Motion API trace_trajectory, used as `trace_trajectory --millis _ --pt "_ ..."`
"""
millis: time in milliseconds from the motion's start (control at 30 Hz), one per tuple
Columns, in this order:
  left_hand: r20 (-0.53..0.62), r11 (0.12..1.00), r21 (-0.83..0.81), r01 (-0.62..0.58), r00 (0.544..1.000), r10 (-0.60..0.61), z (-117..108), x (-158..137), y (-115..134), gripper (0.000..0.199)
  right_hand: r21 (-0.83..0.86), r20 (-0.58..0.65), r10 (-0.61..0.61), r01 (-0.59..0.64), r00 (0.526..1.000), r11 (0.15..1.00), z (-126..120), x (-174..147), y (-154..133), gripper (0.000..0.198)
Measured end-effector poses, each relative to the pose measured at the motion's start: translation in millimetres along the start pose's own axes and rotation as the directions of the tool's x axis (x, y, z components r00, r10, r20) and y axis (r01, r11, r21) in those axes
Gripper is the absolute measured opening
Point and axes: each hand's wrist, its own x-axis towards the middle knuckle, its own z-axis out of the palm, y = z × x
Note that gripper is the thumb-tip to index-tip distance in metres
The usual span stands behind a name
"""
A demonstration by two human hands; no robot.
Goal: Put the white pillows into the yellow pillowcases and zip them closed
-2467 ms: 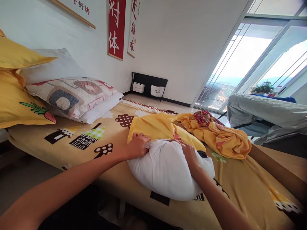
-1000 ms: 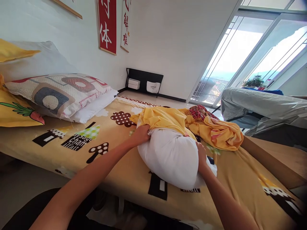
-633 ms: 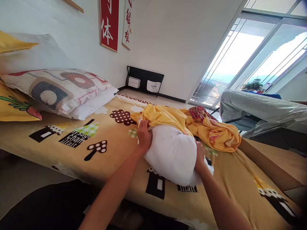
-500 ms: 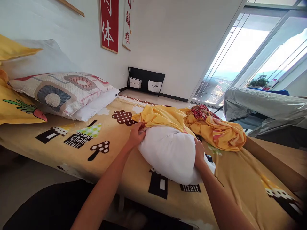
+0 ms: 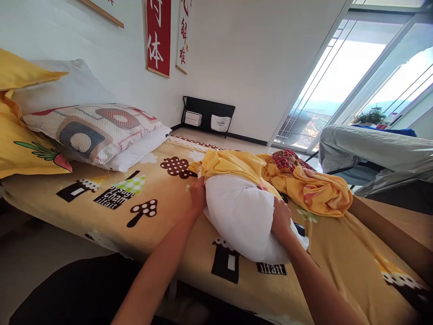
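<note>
So, white pillow (image 5: 238,216) kinda bunched up by the near edge of the bed (image 5: 104,222), yellow pillowcase (image 5: 233,162) over its far end, left hand (image 5: 198,193) closed on the pillowcase's left rim, right hand (image 5: 282,220) half curled, gripping the pillow's right side, wadded yellow cloth (image 5: 324,194) just beyond.

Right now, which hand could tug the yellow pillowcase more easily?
Probably the left hand: it is at the edge of the yellow pillowcase, while the right hand lies lower in view, against the white pillow.
</note>
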Motion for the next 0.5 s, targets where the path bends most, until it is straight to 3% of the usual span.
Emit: trace_trajectory --millis 100,200,300,367,433,500 --pt "-0.131 0.994 -0.022 0.105 0.986 -0.107 11 -5 10 0.015 -0.045 0.001 0.035 -0.035 0.999 0.998 -8 -2 -11 0.029" --pt "-0.11 0.994 -0.029 0.108 0.988 -0.111 4 -3 24 0.015 -0.092 0.043 0.115 -0.111 0.992 0.99 -16 1 -13 0.028" --pt "0.048 0.996 -0.06 -0.067 0.996 0.07 -20 2 40 0.017 -0.112 0.081 0.157 -0.148 0.984 0.983 -20 2 -8 0.029" --pt "0.155 0.976 -0.136 -0.173 0.969 0.193 -38 3 52 0.014 -0.111 0.091 0.16 -0.149 0.983 0.983 -20 2 -7 0.029" --pt "0.18 0.962 -0.158 -0.222 0.952 0.249 -53 3 63 0.009 -0.108 0.103 0.148 -0.137 0.984 0.985 -20 1 -10 0.028" --pt "0.179 0.955 -0.065 -0.289 0.938 0.297 -63 3 70 0.006 -0.101 0.112 0.121 -0.11 0.986 0.989 -20 0 -18 0.027"
